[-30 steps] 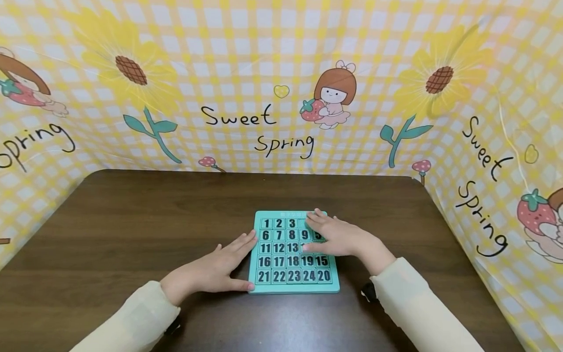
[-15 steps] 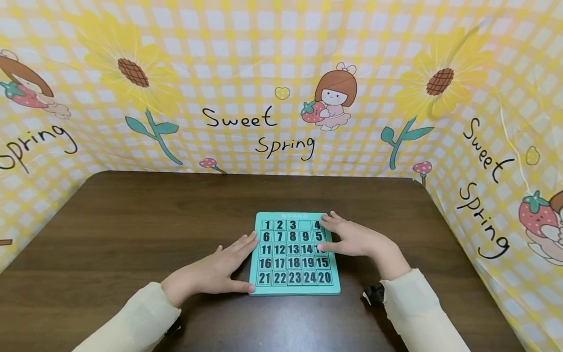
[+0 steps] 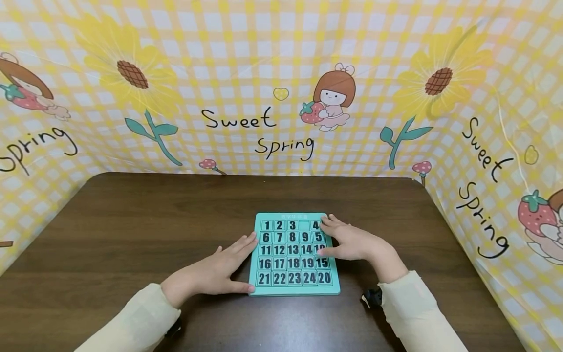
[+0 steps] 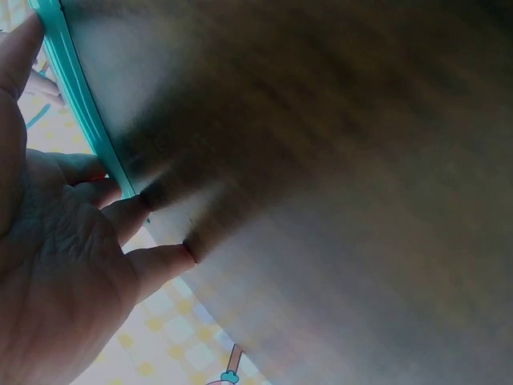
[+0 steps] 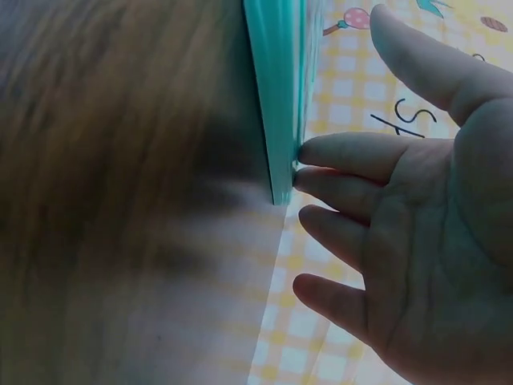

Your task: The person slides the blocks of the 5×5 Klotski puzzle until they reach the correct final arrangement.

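On the table lies a teal number slide puzzle, flat, its numbered tiles in a square grid. Its top row reads 1, 2, 3, a vacant slot, then the 4 tile at the right end. My left hand touches the left edge with straight fingers, the thumb at the near corner; the left wrist view shows the same puzzle edge. My right hand has its fingertips at the 4 tile, and the thumb partly covers the 10 tile. In the right wrist view its fingers look loosely straight.
A dark brown wooden table carries the puzzle near its middle. A yellow checked cloth printed with flowers and "Sweet Spring" stands around the back and both sides. Black wrist devices sit under the pale sleeves.
My right hand has drawn back to the right, uncovering the vacant slot, the 4 tile and the 14 tile. Over the last half second it barely moves. My left hand stays put.
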Tool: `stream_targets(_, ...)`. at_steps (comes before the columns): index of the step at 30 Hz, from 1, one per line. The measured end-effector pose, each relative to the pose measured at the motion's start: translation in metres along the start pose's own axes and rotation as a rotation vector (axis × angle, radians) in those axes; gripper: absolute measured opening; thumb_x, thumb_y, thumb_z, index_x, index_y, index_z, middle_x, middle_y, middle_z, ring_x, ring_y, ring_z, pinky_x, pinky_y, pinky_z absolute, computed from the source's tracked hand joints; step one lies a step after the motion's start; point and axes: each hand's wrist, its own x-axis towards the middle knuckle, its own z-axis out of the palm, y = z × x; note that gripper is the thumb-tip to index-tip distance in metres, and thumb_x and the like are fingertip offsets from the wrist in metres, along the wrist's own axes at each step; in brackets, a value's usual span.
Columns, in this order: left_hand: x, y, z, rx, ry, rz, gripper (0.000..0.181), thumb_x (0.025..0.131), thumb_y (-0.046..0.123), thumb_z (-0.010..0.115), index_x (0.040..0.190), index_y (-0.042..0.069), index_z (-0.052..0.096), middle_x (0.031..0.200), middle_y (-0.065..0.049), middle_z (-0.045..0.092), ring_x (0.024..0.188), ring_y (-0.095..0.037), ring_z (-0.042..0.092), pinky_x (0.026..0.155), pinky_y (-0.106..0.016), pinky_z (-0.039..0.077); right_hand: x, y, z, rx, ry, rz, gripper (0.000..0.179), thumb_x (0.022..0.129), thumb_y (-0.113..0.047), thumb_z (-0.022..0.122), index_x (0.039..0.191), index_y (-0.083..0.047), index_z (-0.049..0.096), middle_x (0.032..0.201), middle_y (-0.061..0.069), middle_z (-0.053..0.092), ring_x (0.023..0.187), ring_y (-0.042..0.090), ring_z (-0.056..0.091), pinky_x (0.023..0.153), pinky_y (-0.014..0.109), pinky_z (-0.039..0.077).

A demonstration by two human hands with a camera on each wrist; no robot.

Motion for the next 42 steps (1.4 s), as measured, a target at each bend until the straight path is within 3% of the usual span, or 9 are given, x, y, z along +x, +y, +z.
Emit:
stream_targets(25,0.000,-0.003,0.001,-0.001,-0.001,-0.006,0.103,0.088,0.059,0.065,0.161,0.013,0.009,0.169,-0.003,0.000,0.156,-0.032,0.005,0.109,-0.079,0.013,0.019,-0.021,0.007,-0.127,-0.050,-0.027,0.086,0.095,-0.049,0.062,0.158,-0.006,0.022,0.168,0.009,0.009,0.156,0.029,0.001,0.122,0.059,0.013)
stream_targets(32,0.001,-0.003,0.002,0.001,-0.005,-0.008,0.104,0.088,0.060,0.065,0.161,0.013,0.009,0.169,-0.003,0.000,0.156,-0.032,0.005,0.109,-0.078,0.013,0.006,-0.013,0.007,-0.104,-0.022,-0.079,0.083,0.095,-0.049,0.062,0.157,-0.009,0.026,0.168,0.009,0.013,0.156,0.031,0.002,0.121,0.061,0.012)
stream_targets(42,0.002,-0.003,0.002,0.010,0.001,-0.006,0.103,0.088,0.059,0.065,0.161,0.012,0.009,0.169,-0.004,0.001,0.156,-0.033,0.006,0.108,-0.079,0.013,-0.022,-0.001,0.007,-0.163,0.061,-0.114,0.071,0.094,-0.046,0.065,0.148,-0.005,0.046,0.162,0.013,0.032,0.154,0.034,0.016,0.116,0.065,0.022)
